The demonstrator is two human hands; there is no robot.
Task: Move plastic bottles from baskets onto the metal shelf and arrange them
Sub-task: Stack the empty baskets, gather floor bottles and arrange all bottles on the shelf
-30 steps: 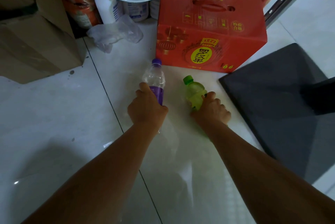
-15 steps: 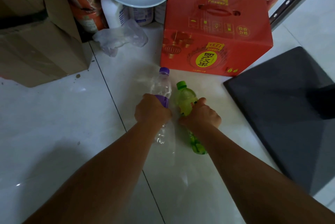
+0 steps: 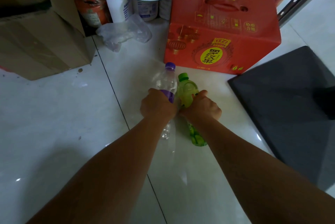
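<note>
A pale glossy tiled floor [image 3: 54, 124] carries a big brown cardboard box [image 3: 39, 42] at far left, a red printed carton with a handle slot [image 3: 226, 33] at far centre-right, a dark grey flat panel [image 3: 282, 97] at right and a crumpled clear plastic bag [image 3: 123, 33] between the boxes. Just near of the carton, the left hand [image 3: 157, 106] grasps a clear plastic bottle with purple cap and label [image 3: 167, 82], fingers curled around its middle. The right hand [image 3: 203, 107] likewise clasps a translucent green plastic bottle with green cap [image 3: 187, 89], the two bottles side by side and touching, caps pointing far.
</note>
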